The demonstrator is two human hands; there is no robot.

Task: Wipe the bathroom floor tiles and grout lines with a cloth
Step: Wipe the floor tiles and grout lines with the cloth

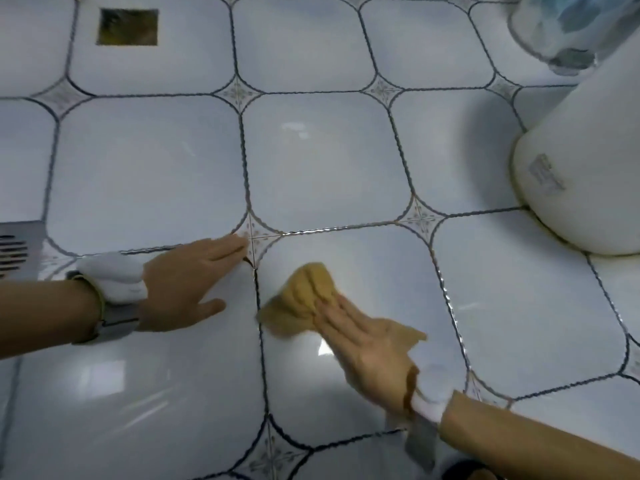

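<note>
The floor is glossy pale-blue tile with dark rope-pattern grout lines and small patterned diamond insets. My right hand lies flat, fingers together, pressing a crumpled yellow-brown cloth onto the tile just right of a vertical grout line. The cloth sticks out beyond my fingertips and from under my palm. My left hand rests flat on the neighbouring tile, fingers together, with its tips at a diamond inset. It holds nothing.
A white toilet base stands at the right, with a pale bin holding a bluish bag behind it. A square floor drain is at the far left. A metal slotted grate sits at the left edge.
</note>
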